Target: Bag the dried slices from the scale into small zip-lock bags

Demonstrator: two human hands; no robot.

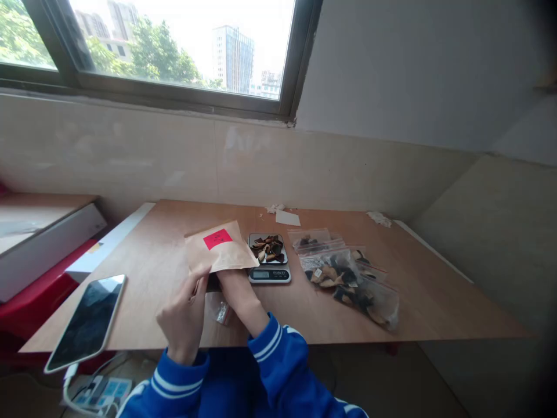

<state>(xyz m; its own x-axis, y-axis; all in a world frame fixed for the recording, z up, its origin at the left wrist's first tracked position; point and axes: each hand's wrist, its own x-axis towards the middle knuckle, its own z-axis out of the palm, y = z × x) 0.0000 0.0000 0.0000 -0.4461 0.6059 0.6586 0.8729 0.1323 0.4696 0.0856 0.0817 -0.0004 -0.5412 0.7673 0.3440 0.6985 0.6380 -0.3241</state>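
A brown paper bag (221,251) with a red label (217,238) lies tilted over the wooden table (165,273). My left hand (185,316) holds the bag's near edge with thumb and fingers. My right hand (232,284) reaches under or into the bag's opening, and the bag hides its fingers. Right of the bag stands a small digital scale (268,258) with dark and tan dried pieces on its platform. Several clear zip bags (348,278) of similar dried pieces lie further right. A small clear wrapper (223,312) lies by my right wrist.
A smartphone (89,320) lies screen up at the table's near left corner. Paper scraps (287,217) sit near the back wall. A power strip (98,392) lies on the floor at lower left. A red and white piece of furniture (39,255) stands left.
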